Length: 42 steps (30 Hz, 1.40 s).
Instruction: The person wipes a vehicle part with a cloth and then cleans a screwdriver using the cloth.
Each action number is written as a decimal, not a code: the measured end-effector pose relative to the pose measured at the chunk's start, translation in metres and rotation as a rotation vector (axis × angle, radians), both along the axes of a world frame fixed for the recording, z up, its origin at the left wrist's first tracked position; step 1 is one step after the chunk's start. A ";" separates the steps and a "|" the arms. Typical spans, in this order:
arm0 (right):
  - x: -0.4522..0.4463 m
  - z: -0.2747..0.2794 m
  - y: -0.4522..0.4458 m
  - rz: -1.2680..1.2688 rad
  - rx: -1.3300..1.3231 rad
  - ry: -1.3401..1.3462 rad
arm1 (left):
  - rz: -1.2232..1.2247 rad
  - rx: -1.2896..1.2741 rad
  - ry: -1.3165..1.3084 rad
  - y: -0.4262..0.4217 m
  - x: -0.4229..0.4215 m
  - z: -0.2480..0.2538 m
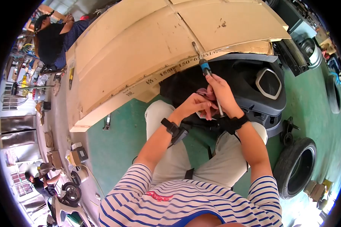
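Note:
My right hand (222, 94) is closed around a screwdriver (205, 67) with a blue-and-black handle. Its handle end points toward the cardboard, and a thin metal shaft shows below my fingers. Beyond the handle, a slim metal piece lies over the cardboard; whether it belongs to the same tool is unclear. My left hand (196, 105) is beside the right one, fingers bent together over something small, pale and pinkish that I cannot make out. Both hands are above my lap, in front of a black plastic scooter-like body part (246, 75) with a grey-rimmed opening.
A large cardboard box (140, 49) spans the front, with a yellow-black cutter (71, 78) near its left edge. A tyre (296, 168) stands at right, near a small caster-like part (288, 130). Two other people (51, 38) are at left, one near a scooter (66, 208).

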State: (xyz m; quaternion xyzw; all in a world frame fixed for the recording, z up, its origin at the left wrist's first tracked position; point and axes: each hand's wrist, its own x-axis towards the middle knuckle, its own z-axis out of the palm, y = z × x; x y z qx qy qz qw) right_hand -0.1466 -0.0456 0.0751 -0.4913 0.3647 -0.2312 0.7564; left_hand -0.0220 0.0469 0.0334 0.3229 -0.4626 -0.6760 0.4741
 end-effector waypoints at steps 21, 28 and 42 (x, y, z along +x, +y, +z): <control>-0.002 0.053 0.002 -0.209 0.317 -0.099 | 0.144 0.062 0.217 -0.019 0.007 0.000; -0.002 0.086 -0.026 -0.028 0.450 0.114 | 0.114 -0.114 0.255 -0.020 0.003 0.008; 0.052 0.104 -0.051 -0.134 0.236 0.089 | 0.073 -0.186 0.389 -0.011 0.022 0.024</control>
